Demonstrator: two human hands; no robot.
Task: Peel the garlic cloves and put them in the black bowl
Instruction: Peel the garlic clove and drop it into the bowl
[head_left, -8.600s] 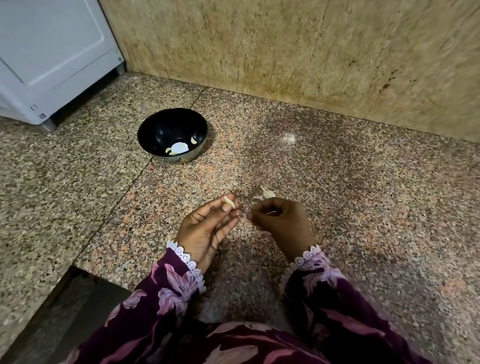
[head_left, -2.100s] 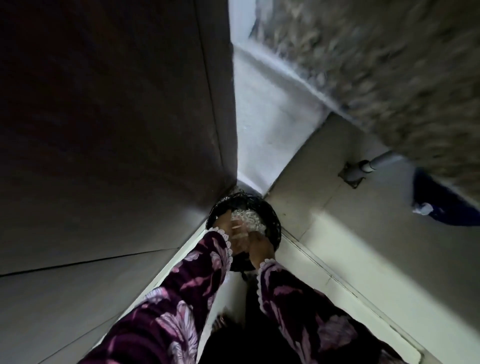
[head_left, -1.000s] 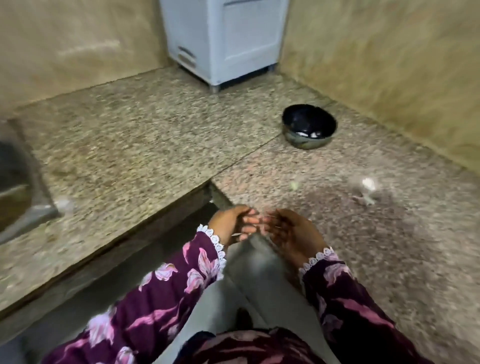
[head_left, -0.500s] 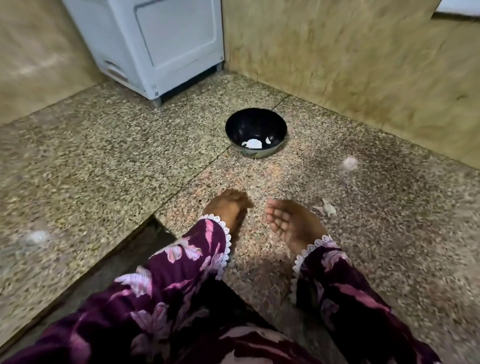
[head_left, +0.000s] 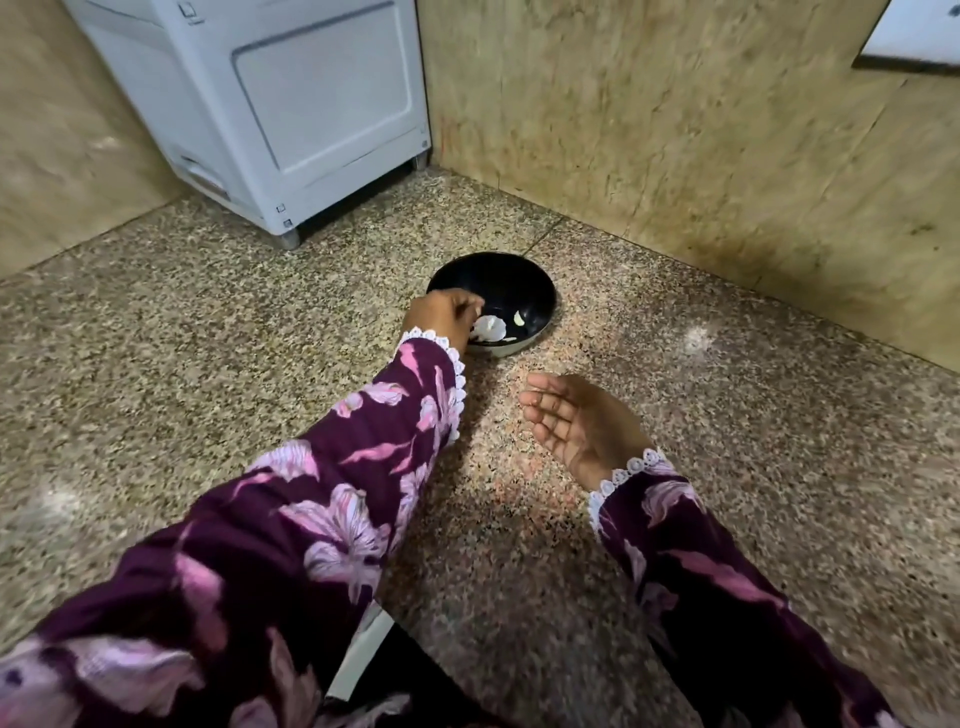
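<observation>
My left hand (head_left: 441, 319) is over the near-left rim of the round black bowl (head_left: 535, 291), fingers curled down into it; can't tell whether they're pinching anything. Bowl sits on the speckled granite countertop (head_left: 260, 364), near the corner w/ the beige stone wall (head_left: 675, 130). Inside: a pale peeled garlic clove (head_left: 519, 318) toward the right side, plus a white patch (head_left: 489, 329) at the bottom, just beside my fingertips; could be a glare spot, can't tell. My right hand (head_left: 576, 421) hovers nearer me, right of the bowl & apart from it, palm turned inward, fingers straight & relaxed, holding nothing. Both arms in purple floral sleeves w/ white lace cuffs (head_left: 618, 475). A white appliance (head_left: 291, 114) stands behind-left of the bowl.
</observation>
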